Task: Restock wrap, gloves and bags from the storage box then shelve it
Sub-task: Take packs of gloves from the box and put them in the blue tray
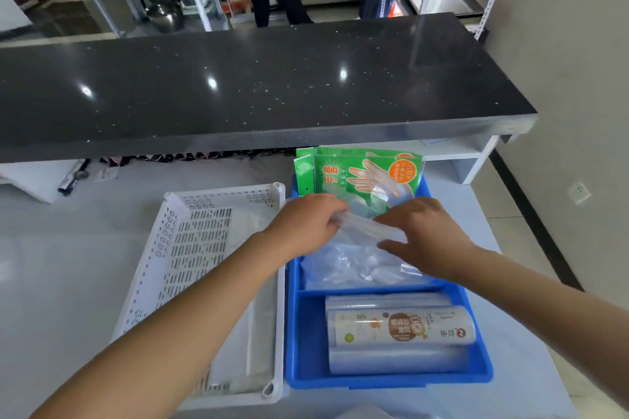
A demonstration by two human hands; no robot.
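Nearest to me are my two forearms, reaching out over the pale desk [68, 269] toward the blue divided bin [476, 374] sitting at its right side. In the bin's near compartment lie the wrap rolls [401, 330], stacked side by side, one with a printed label. In the far compartment my left hand [303, 224] has its fingers curled shut on the top edge of a bundle of clear bags [357, 262], while my right hand [422, 231] rests on the same bundle with fingers spread flat, pressing and not pinching. Behind the bags, at the bin's far edge, the green glove packs [360, 170] stand upright, leaning back under the black counter [238, 85]. Just left of the bin, touching its wall, sits the white perforated storage box [190, 248], which looks nearly emptied. I judge the bags are being settled into place. The film is slippery and loose, so it could slide out of my left grip or spill over the divider onto the rolls, and a careless push could tip the glove packs over the back
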